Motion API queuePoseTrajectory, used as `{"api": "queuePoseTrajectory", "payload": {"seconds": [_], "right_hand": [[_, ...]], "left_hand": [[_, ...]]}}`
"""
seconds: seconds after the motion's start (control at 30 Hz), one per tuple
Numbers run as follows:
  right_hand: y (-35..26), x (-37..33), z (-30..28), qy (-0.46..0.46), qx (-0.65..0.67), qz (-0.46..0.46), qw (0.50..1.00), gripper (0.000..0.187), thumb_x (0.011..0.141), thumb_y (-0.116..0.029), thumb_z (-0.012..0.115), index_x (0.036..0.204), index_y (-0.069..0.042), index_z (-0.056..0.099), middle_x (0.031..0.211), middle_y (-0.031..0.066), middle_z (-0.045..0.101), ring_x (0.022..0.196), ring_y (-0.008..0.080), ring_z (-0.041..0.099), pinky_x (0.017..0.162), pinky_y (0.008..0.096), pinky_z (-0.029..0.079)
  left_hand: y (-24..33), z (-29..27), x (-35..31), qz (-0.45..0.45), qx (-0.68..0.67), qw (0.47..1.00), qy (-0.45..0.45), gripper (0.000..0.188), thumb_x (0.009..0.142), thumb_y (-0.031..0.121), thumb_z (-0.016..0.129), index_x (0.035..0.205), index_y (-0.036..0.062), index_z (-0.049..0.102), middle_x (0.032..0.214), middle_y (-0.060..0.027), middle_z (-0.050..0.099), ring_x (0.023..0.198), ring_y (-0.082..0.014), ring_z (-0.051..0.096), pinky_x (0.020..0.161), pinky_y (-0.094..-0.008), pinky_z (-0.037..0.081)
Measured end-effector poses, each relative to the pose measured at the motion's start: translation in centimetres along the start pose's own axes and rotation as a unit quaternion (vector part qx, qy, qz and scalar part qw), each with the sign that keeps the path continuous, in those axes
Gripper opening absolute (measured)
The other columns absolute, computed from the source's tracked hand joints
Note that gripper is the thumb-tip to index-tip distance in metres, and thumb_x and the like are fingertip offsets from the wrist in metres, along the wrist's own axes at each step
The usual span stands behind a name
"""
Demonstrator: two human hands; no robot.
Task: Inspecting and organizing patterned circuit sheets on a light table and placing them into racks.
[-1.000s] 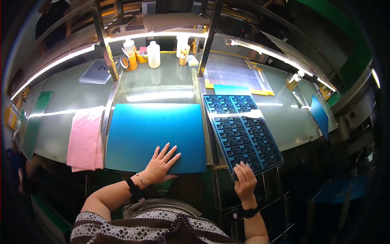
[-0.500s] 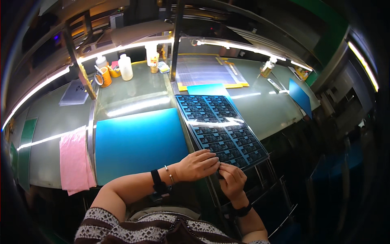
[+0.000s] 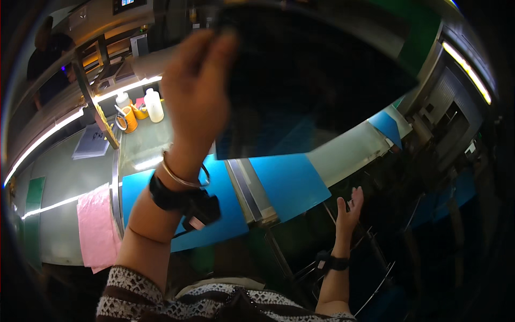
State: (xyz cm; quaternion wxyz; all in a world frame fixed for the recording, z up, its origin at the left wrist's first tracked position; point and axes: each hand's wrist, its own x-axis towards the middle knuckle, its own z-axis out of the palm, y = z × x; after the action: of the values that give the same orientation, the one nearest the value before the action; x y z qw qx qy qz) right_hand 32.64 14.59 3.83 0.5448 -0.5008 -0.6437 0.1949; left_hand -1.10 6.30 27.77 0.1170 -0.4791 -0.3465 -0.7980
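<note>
My left hand (image 3: pixel 197 88) is raised high, its thumb and fingers pinching a corner of a large dark film sheet (image 3: pixel 306 86). The film hangs tilted across the upper middle, and its face looks almost black here. Beneath it, a blue sheet (image 3: pixel 289 188) lies on the right-hand part of the bench. A second, wider blue sheet (image 3: pixel 228 206) lies left of the metal divider, partly behind my left forearm. Lower right, my right hand (image 3: pixel 350 212) is lifted off the bench with fingers apart and nothing in them.
A pink cloth (image 3: pixel 97 228) drapes over the bench's front edge at left. White bottles (image 3: pixel 154 106) and an orange cup (image 3: pixel 127 119) stand at the back. Clear sheets (image 3: pixel 91 142) lie near a post. Another blue sheet (image 3: pixel 385 127) leans at far right. A person (image 3: pixel 51 56) is at far left.
My left hand has lifted the film sheet up off the right-hand bench, baring the blue sheet beneath. My right hand has let go of the near corner, moved right and opened.
</note>
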Motion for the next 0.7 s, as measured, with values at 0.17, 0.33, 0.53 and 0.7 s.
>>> {"api": "queuePoseTrajectory", "payload": {"seconds": [0.17, 0.33, 0.53, 0.7], "right_hand": [[2.4, -3.2, 1.7, -0.174, 0.256, 0.245, 0.919, 0.091, 0.086, -0.051, 0.059, 0.143, 0.004, 0.014, 0.139, 0.0288, 0.035, 0.126, 0.0376, 0.041, 0.104, 0.0433, 0.034], [2.7, -6.2, 1.6, -0.188, 0.499, 0.328, 0.78, 0.071, 0.088, -0.041, 0.06, 0.136, 0.0, 0.029, 0.106, 0.0155, 0.059, 0.096, 0.0252, 0.059, 0.088, 0.0415, 0.048], [3.9, -6.6, 0.9, -0.079, 0.439, 0.326, 0.834, 0.032, 0.094, -0.011, 0.05, 0.125, -0.009, 0.047, 0.11, 0.0062, 0.059, 0.094, 0.0179, 0.059, 0.081, 0.0321, 0.049], [5.7, -7.4, -2.4, -0.101, 0.381, 0.357, 0.847, 0.038, 0.093, -0.01, 0.05, 0.131, -0.007, 0.044, 0.118, 0.0064, 0.055, 0.104, 0.0183, 0.055, 0.082, 0.0312, 0.047]], "left_hand": [[-7.3, -3.4, -1.0, -0.249, -0.217, 0.943, 0.038, 0.019, 0.092, 0.019, 0.059, 0.09, 0.0009, 0.063, 0.08, -0.0004, 0.064, 0.071, -0.0073, 0.057, 0.065, -0.0199, 0.044], [-13.4, -3.6, -7.2, -0.416, -0.352, 0.833, 0.097, 0.024, 0.095, 0.017, 0.052, 0.103, -0.0047, 0.056, 0.097, -0.009, 0.063, 0.086, -0.0163, 0.061, 0.08, -0.0299, 0.049], [-15.9, -5.9, -17.1, -0.529, -0.408, 0.744, -0.029, 0.029, 0.096, 0.027, 0.05, 0.116, 0.0055, 0.053, 0.113, -0.0052, 0.06, 0.101, -0.0162, 0.058, 0.086, -0.0295, 0.048], [-13.9, -5.5, -23.8, -0.642, -0.37, 0.672, -0.013, 0.022, 0.094, 0.015, 0.053, 0.115, 0.008, 0.052, 0.111, -0.0041, 0.062, 0.097, -0.0157, 0.062, 0.079, -0.0317, 0.053]]}}
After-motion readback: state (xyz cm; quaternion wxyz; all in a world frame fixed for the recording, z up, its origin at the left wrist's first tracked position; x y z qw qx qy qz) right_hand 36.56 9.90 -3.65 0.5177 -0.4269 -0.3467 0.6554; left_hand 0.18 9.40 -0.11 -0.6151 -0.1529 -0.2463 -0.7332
